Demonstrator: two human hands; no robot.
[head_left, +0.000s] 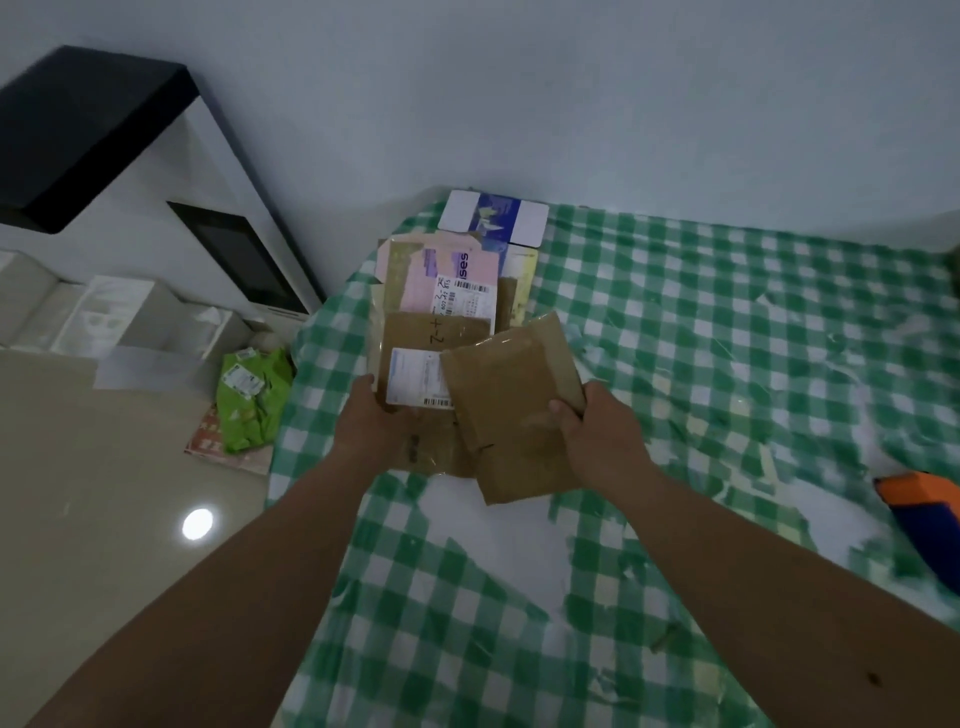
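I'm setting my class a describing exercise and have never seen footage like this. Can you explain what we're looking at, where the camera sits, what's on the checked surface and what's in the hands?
No machine here: one wide-angle camera worn on a person's head looks down at their own bare arms. A green-and-white checked cloth covers the surface. On it lies a pile of flattened cartons, among them a pink box and, behind it, a white-and-blue box. The left hand grips a labelled brown carton at the pile's near end. The right hand holds a plain brown cardboard piece, thumb on top. A green bag lies on the floor.
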